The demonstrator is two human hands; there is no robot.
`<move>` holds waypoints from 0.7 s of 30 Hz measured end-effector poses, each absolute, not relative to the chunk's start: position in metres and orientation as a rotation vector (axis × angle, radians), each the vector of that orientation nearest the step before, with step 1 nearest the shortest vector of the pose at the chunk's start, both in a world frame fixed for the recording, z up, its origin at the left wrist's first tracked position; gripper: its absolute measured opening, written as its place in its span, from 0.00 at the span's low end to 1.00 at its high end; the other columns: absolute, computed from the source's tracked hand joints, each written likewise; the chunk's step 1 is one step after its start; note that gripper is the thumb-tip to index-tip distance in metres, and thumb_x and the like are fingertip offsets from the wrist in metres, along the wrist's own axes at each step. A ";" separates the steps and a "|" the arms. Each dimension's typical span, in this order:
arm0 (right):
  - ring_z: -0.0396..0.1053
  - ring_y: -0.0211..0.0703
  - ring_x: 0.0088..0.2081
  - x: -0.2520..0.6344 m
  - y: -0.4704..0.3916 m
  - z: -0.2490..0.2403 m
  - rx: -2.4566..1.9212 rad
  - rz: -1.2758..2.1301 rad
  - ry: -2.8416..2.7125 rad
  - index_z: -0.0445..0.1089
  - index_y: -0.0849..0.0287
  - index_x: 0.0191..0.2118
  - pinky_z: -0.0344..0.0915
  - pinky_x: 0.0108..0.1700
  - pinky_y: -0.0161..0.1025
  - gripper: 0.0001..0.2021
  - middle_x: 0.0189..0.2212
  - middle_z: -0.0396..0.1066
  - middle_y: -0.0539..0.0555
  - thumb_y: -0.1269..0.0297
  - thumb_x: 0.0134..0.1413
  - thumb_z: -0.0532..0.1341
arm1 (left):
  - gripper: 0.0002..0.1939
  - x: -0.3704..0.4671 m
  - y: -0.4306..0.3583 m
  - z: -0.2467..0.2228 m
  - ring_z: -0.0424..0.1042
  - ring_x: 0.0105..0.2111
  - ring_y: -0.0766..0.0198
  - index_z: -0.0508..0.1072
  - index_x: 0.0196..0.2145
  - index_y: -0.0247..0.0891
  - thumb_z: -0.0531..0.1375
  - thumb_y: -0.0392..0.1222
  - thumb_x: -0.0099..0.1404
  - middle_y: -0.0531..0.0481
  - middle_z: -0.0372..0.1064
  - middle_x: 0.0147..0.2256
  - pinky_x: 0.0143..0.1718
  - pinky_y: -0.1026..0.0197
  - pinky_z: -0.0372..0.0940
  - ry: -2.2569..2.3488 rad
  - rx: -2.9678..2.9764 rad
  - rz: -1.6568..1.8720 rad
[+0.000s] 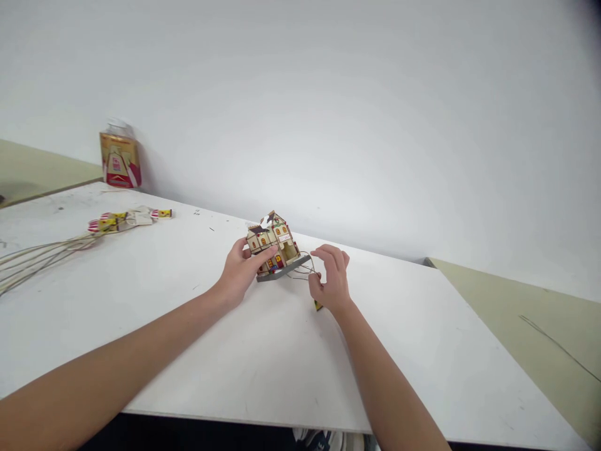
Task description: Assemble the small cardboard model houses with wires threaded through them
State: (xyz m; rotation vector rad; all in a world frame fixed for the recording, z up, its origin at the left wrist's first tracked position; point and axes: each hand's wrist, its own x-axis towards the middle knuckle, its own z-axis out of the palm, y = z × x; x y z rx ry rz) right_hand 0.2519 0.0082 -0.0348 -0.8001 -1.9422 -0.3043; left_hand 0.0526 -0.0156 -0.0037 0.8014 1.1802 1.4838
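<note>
A small model house (pixel 271 243) with lit-looking yellow windows, a snowy roof and a grey base is tilted over the white table. My left hand (pixel 240 269) grips it from the left, the thumb across its front. Thin wires (pixel 304 268) come from beside the base and run toward my right hand (pixel 331 275). The fingers of my right hand are curled near the wires, with thumb and index finger apart. Below that hand shows a small yellow-and-black piece (pixel 318 305), partly hidden by it.
On the left of the white table (pixel 413 351) lie wires (pixel 42 257) with several red, white and yellow pieces (pixel 107 223). A gold-and-red package (pixel 121 160) stands at the back left against the wall. A loose wire (pixel 558 347) lies on the yellowish surface at right.
</note>
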 end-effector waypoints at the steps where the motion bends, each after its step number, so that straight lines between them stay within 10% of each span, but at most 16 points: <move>1: 0.66 0.47 0.44 0.253 0.009 -0.035 -0.780 -0.291 -1.906 0.59 0.56 0.49 0.57 0.47 0.48 0.27 0.42 0.65 0.56 0.78 0.39 0.52 | 0.32 0.052 -0.015 -0.002 0.77 0.38 0.55 0.66 0.48 0.38 0.72 0.45 0.47 0.42 0.74 0.43 0.37 0.56 0.74 1.179 0.790 1.499; 16: 0.72 0.38 0.38 0.246 0.012 -0.029 -0.824 0.726 -1.254 0.58 0.52 0.43 0.68 0.47 0.47 0.14 0.41 0.65 0.51 0.72 0.48 0.50 | 0.31 0.048 -0.012 0.002 0.76 0.39 0.56 0.64 0.47 0.39 0.71 0.46 0.48 0.42 0.73 0.45 0.39 0.54 0.73 1.200 0.748 1.584; 21: 0.61 0.27 0.20 0.249 0.012 -0.022 -0.752 1.063 -1.062 0.58 0.51 0.40 0.67 0.50 0.49 0.17 0.32 0.65 0.44 0.72 0.39 0.52 | 0.32 0.048 -0.010 0.000 0.76 0.39 0.57 0.63 0.47 0.39 0.71 0.46 0.48 0.41 0.72 0.45 0.40 0.54 0.73 1.185 0.738 1.623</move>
